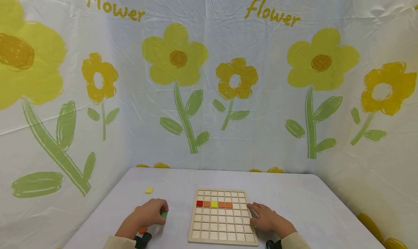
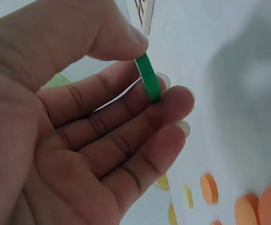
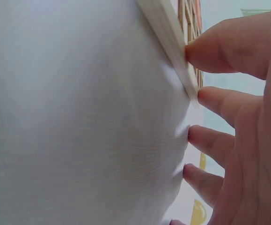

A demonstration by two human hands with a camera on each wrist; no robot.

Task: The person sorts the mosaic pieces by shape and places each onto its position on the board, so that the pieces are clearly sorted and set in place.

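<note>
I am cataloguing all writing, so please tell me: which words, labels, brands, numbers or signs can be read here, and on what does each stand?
"flower", yellow letters, upper left of the white fabric backdrop with printed flowers
"flower", same lettering, further right on that backdrop
Cut off, not readable: a yellow mark at the head view's upper right edge
No readable text shows on the pale wooden grid board or the flat green piece.

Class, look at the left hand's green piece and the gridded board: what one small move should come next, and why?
I would probably carry the green piece towards the bare cell right of the last orange tile: the left hand pinches it off the board, that row ends there, and the right hand touches the board's edge.
</note>
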